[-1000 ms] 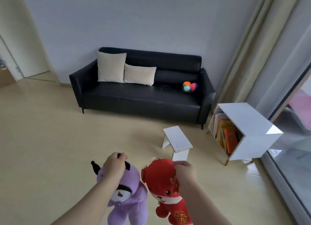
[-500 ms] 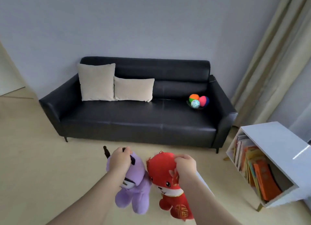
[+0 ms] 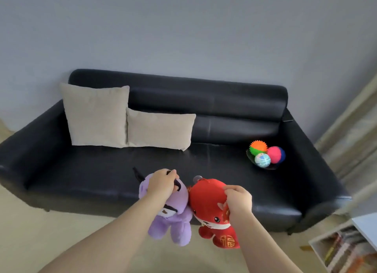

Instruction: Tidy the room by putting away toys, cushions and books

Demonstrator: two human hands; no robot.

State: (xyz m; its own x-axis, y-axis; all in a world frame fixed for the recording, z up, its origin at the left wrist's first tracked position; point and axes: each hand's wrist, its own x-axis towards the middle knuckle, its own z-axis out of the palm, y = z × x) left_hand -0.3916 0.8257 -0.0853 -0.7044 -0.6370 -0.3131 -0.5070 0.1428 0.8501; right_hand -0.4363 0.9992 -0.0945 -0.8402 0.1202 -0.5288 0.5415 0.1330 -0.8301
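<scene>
My left hand [image 3: 162,184] grips a purple plush toy [image 3: 171,219] by the top of its head. My right hand [image 3: 237,200] grips a red plush toy [image 3: 210,207] by its head. Both toys hang side by side, touching, over the front edge of a black sofa [image 3: 81,174]. Two beige cushions [image 3: 95,115] [image 3: 161,130] lean against the sofa's backrest on the left. Three colourful balls [image 3: 265,153] sit in a dark dish on the right of the seat.
A white shelf unit [image 3: 365,223] with several books [image 3: 342,250] stands at the lower right. A beige curtain [image 3: 353,121] hangs to the right of the sofa. Pale wooden floor [image 3: 40,238] runs in front of the sofa, and a grey wall is behind it.
I have come closer to the sofa, which now fills the view. Both hands still hold the plush toys, now over the sofa's front edge. The small white stool has left the view.
</scene>
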